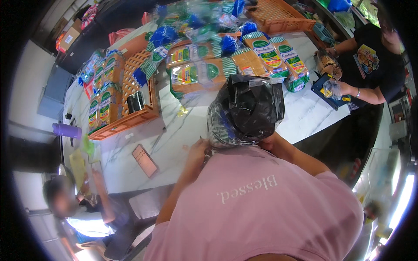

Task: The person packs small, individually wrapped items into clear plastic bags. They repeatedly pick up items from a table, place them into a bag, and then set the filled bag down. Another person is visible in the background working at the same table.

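Close in front of my chest is a bulky clear plastic bag (213, 130) with crumpled black plastic (252, 104) inside. My left hand (201, 148) is at its lower left edge, fingers closed on the clear plastic. At the lower right, my right hand (267, 141) is against the bag, its fingers hidden behind it. Just beyond are packed loaves of sliced bread (193, 78) in clear wrappers with green and blue ends. More wrapped loaves (265, 54) lie to their right.
An orange crate (150, 114) with bread and a dark packet stands left, another crate (278, 21) at the back. A phone (144, 161) lies on the marble-patterned table (305, 114). One person (370, 65) handles a bag at right; another (82, 209) sits lower left.
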The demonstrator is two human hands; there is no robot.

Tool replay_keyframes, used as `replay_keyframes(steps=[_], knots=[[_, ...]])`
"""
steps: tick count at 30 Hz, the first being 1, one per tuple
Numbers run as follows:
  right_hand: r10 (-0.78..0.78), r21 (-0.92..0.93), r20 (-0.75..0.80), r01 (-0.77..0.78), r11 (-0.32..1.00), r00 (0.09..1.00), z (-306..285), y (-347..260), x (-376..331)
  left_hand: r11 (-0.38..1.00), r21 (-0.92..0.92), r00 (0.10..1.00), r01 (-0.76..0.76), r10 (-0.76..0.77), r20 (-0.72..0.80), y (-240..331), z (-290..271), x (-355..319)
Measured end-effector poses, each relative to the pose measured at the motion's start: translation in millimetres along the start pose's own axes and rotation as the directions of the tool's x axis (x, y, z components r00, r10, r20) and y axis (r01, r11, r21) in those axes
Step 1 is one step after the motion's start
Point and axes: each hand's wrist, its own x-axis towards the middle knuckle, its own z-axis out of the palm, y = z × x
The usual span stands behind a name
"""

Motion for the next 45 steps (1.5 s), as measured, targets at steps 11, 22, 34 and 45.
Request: replay_keyframes(steps=[11, 22, 34, 45], knots=[[-0.023, -0.114, -0.038, 0.018, 0.993, 0.999, -4.2, 8.5, -0.1, 0.873, -0.487, 0.982, -0.021, 0.109, 0.154, -12.0, -17.1, 16.3], [-0.020, -0.161, -0.017, 0.017, 0.987, 1.000, -0.6, 12.7, -1.5, 0.991, -0.127, 0.952, -0.040, 0.076, 0.296, 7.9, -24.2, 13.2], [-0.017, -0.422, 0.176, 0.091, 0.902, 0.984, 29.6, -4.6, 6.7, 0.879, 0.278, 0.915, -0.388, 0.331, 0.233, -21.1, -32.0, 25.0], [-0.014, -0.418, 0.194, 0.095, 0.904, 0.981, 10.9, -18.2, -18.9, 0.876, -0.370, 0.899, 0.310, -0.144, 0.414, -21.9, -35.0, -0.8]])
